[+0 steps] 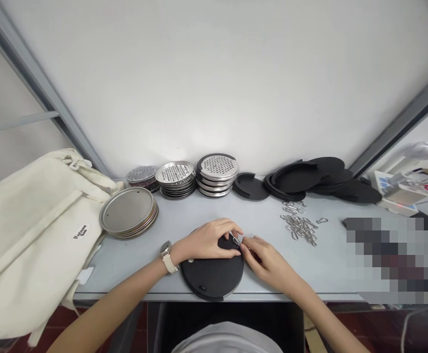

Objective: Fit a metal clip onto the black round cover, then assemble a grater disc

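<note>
A black round disc lies flat near the table's front edge, with a small slot close to its near rim. My left hand rests over its far part, fingers curled and thumb pressed near the right rim. At that rim my right hand pinches a small silver carabiner clip, which touches the disc edge. My left fingertips are close to the clip, partly hiding it. Further right lies a loose pile of similar carabiner clips, with a single clip beside it.
Along the wall stand stacks of metal grater plates and several black round holders. Plain metal discs are stacked at left, next to a cream bag. A blurred-out patch covers the right side.
</note>
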Tool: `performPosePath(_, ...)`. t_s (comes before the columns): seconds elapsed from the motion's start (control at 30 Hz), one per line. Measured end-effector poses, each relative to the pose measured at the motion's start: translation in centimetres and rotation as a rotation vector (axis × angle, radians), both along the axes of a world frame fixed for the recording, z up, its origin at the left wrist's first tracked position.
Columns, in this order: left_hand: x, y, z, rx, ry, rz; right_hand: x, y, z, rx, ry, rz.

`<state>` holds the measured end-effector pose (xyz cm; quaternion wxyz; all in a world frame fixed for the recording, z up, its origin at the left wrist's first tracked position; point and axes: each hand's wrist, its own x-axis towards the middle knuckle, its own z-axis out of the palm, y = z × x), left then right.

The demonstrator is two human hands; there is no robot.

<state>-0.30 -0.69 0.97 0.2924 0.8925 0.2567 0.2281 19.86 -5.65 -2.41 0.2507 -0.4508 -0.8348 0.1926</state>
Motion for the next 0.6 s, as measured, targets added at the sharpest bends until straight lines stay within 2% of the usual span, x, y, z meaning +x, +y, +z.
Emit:
performPosePath(0.4, -0.03, 0.17, -0.22, -0.009, -0.030, 0.024, -0.21, 0.00, -0.12, -0.010, -0.007, -0.038)
performPosePath(0.6, 0.16, 0.26, -0.05, -0.088, -0.111, 0.078, -0.15, -0.19, 0.00, -0.070, 0.070, -0.047)
